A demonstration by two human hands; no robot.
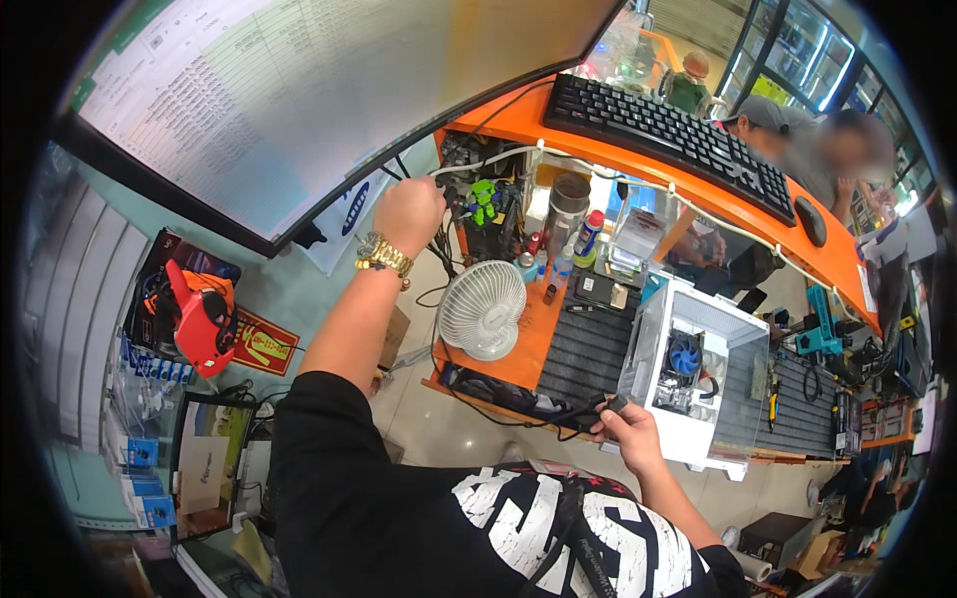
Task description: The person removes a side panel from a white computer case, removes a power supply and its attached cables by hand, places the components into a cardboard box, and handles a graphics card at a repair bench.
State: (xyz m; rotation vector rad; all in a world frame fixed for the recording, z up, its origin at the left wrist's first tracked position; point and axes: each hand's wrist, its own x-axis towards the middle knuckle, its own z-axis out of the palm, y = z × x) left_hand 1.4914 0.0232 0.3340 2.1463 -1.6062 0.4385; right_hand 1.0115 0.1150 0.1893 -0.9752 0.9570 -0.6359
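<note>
My left hand (411, 214) is raised below the lower edge of a large monitor (329, 110). Its fingers are closed around black cables (446, 249), though the grip itself is mostly hidden. A gold watch and a beaded bracelet are on that wrist. At the front edge of the bench, my right hand (630, 435) pinches the dark plug end of a black cable (568, 414). This cable loops left along the bench edge, beneath a white desk fan (482, 309). A white computer case (693, 374) with a blue cooling fan inside stands just right of my right hand.
A black keyboard (678, 135) and mouse (809, 221) lie on a raised orange shelf (518, 112). Bottles and a spray can (588, 239) crowd the bench behind the fan. A red device (202, 317) sits at left. People (778, 130) are beyond the shelf.
</note>
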